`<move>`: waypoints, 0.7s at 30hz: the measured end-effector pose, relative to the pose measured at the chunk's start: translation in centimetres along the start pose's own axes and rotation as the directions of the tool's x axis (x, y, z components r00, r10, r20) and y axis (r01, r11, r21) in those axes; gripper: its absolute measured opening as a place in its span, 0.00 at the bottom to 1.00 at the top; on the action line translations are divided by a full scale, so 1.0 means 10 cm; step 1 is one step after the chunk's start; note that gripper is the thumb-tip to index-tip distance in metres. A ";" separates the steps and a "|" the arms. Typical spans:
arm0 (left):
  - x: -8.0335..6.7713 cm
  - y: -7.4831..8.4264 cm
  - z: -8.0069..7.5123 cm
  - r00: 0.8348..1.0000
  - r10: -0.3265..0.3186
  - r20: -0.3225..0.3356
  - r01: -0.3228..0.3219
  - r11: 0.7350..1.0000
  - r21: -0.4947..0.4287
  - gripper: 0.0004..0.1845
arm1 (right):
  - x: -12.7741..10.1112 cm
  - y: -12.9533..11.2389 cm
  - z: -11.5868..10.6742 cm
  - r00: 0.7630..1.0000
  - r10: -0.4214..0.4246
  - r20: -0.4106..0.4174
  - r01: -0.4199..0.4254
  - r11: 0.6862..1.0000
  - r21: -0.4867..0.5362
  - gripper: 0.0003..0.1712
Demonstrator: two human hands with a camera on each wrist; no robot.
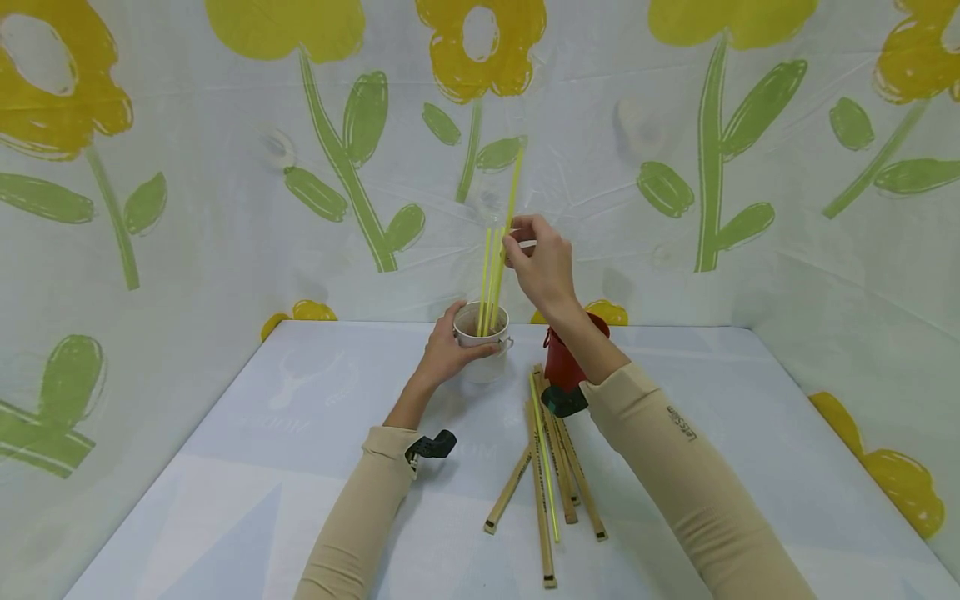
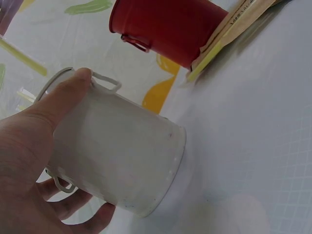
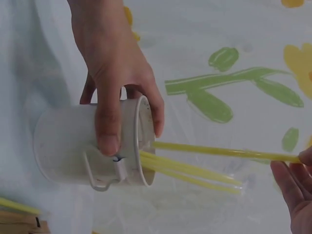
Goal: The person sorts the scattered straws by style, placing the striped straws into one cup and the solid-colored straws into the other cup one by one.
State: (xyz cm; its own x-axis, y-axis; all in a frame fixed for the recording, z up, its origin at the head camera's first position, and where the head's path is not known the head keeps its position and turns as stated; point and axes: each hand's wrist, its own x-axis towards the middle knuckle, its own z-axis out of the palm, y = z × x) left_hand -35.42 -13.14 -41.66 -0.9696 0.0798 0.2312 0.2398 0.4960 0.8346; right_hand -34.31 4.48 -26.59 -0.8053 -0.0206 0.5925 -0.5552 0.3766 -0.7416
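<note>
My left hand (image 1: 442, 354) grips a white metal bucket (image 2: 122, 146) near its rim, thumb along the outside and fingers around the other side. The bucket stands on the table with small wire handles at its sides. Several thin yellow straws (image 3: 190, 170) lean inside it, their tops sticking out well above the rim. Above the bucket, my right hand (image 1: 546, 262) pinches another yellow straw (image 1: 516, 183) between thumb and fingers. In the right wrist view, that straw's lower end reaches the bucket's mouth. How deep it goes is hidden.
A red bucket (image 1: 561, 367) stands to the right, partly behind my right forearm. Before it lie several long brown paper-wrapped sticks (image 1: 542, 508) and one loose yellow straw (image 1: 546, 467). A flower-printed sheet (image 1: 585, 167) rises behind the pale table (image 1: 225, 500).
</note>
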 end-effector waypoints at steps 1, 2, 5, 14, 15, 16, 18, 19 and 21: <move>0.00 0.00 0.00 1.000 0.001 0.000 -0.001 1.000 0.000 0.56 | 0.00 0.01 0.00 1.000 0.003 0.001 -0.003 1.000 -0.005 0.16; 0.00 0.00 0.00 1.000 0.001 0.001 -0.001 1.000 0.001 0.55 | -0.01 0.03 0.01 1.000 0.007 0.004 -0.007 1.000 -0.009 0.16; 0.00 0.00 0.00 1.000 0.003 0.003 -0.003 1.000 -0.003 0.56 | -0.03 0.09 0.03 1.000 0.024 0.015 -0.023 0.999 -0.023 0.16; 0.00 -0.01 -0.01 1.000 0.008 0.001 -0.008 1.000 -0.012 0.56 | -0.11 0.24 0.12 0.996 0.069 0.052 -0.066 0.996 -0.055 0.16; 0.01 -0.02 -0.01 1.000 0.010 0.000 -0.010 1.000 -0.011 0.56 | -0.11 0.25 0.13 0.996 0.072 0.055 -0.069 0.996 -0.059 0.17; 0.01 -0.02 -0.01 1.000 0.012 -0.001 -0.012 1.000 -0.011 0.55 | -0.12 0.26 0.13 0.996 0.074 0.057 -0.070 0.996 -0.061 0.17; 0.01 -0.02 0.00 1.000 0.013 -0.001 -0.013 1.000 -0.007 0.55 | -0.14 0.29 0.15 0.995 0.075 0.061 -0.071 0.995 -0.065 0.16; 0.01 -0.02 0.00 1.000 0.012 -0.003 -0.012 1.000 -0.006 0.55 | -0.15 0.29 0.15 0.995 0.076 0.064 -0.072 0.995 -0.066 0.16; 0.01 -0.02 0.00 1.000 0.011 -0.006 -0.011 1.000 -0.002 0.55 | -0.16 0.31 0.16 0.994 0.080 0.070 -0.075 0.995 -0.066 0.16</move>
State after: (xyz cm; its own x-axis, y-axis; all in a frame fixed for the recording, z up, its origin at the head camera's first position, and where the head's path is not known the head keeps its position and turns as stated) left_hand -35.58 -13.20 -41.81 -0.9666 0.0801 0.2434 0.2507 0.4935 0.8328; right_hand -35.07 4.15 -30.34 -0.8595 -0.0552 0.5081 -0.4783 0.4374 -0.7615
